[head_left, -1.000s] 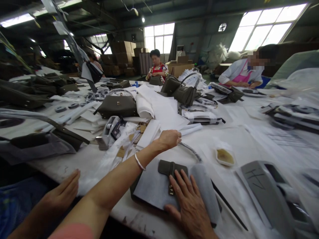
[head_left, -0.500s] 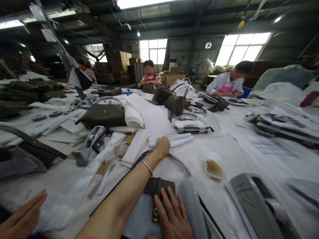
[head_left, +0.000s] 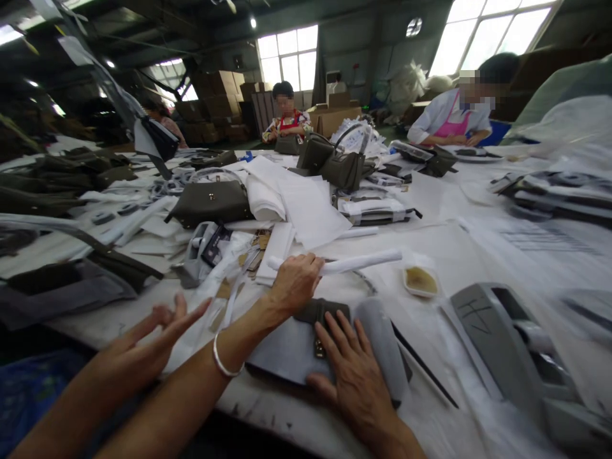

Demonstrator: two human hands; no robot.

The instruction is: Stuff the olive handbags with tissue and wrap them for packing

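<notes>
My left hand (head_left: 297,280), with a bangle at the wrist, is closed around a long white roll (head_left: 361,262) that looks like rolled paper or foam. It holds the roll just above the far side of a dark olive handbag (head_left: 313,311). My right hand (head_left: 354,370) lies flat on the bag, fingers spread beside its gold clasp (head_left: 320,347). Pale grey wrapping (head_left: 282,350) covers much of the bag's front, and more of it curls up at the right side. A dark strap (head_left: 425,366) trails off to the right.
Another person's open hand (head_left: 157,338) reaches in from the left. Tape dispensers (head_left: 497,344) stand at right and left, and a small dish (head_left: 421,281) sits between. White sheets (head_left: 306,207) and more olive bags (head_left: 210,201) lie beyond. Co-workers (head_left: 449,121) sit across the table.
My left hand has drawn the white roll nearer, toward the bag. My right hand stays flat on the bag. The other person's hand has moved further in from the left. The view has tilted down.
</notes>
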